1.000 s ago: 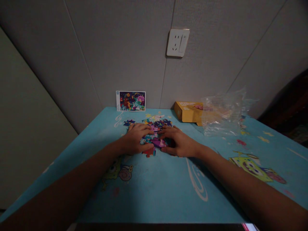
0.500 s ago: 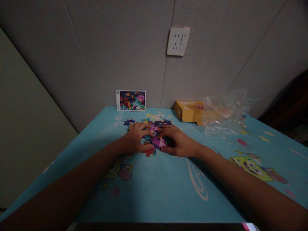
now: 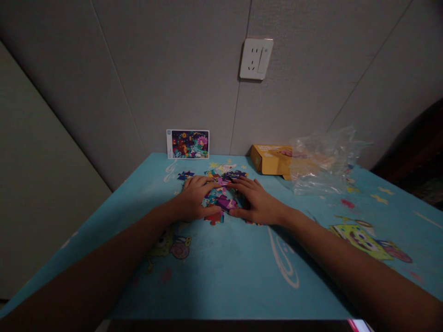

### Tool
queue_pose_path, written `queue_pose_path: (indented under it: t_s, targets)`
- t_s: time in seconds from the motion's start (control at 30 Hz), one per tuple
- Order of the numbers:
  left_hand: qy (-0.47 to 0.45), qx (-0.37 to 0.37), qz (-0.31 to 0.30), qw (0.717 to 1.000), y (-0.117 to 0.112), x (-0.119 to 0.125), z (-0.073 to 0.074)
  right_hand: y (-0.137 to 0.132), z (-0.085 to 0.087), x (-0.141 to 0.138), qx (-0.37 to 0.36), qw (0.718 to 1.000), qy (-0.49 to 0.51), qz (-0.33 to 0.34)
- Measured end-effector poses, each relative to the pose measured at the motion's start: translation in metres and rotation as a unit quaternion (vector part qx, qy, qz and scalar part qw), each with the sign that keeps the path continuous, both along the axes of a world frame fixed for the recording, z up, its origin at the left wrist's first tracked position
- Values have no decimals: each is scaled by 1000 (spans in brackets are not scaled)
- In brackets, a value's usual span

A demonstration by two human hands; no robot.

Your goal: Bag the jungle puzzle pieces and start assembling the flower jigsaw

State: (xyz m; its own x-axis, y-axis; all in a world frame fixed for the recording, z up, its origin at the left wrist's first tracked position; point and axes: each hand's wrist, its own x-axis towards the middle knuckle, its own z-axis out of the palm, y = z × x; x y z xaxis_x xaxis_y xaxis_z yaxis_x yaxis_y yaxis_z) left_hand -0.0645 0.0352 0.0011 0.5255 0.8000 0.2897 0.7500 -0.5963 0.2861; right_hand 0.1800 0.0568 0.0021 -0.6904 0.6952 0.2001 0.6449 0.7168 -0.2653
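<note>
A heap of colourful jigsaw pieces (image 3: 221, 197) lies on the blue cartoon-print table (image 3: 228, 267). My left hand (image 3: 194, 199) rests on the left side of the heap, fingers stretched over the pieces. My right hand (image 3: 258, 205) lies flat on the right side, fingers spread and pressing on the pieces. A red piece (image 3: 213, 218) pokes out under my left thumb. A dark blue piece (image 3: 185, 175) lies apart to the far left.
A reference picture card (image 3: 188, 144) leans on the wall behind the heap. A yellow box (image 3: 272, 160) and a crumpled clear plastic bag (image 3: 323, 161) sit at the back right. A wall socket (image 3: 256, 59) is above.
My right hand has flattened and slid slightly forward over the pieces. My left hand has barely moved.
</note>
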Motion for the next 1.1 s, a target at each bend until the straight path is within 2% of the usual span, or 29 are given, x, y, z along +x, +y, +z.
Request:
queue_pose_path:
  t_s: [0.13, 0.53, 0.83, 1.1]
  targets:
    - [11, -6, 8, 1000, 0, 0, -1, 0, -1, 0, -1, 1000, -19, -22]
    - [3, -6, 4, 1000, 1, 0, -1, -3, 9, 0, -17, 999, -31, -2]
    - [10, 25, 5, 1000, 5, -2, -4, -6, 11, -4, 17, 999, 9, 49]
    - [-1, 33, -5, 999, 4, -1, 0, -2, 4, -1, 10, 999, 31, 20]
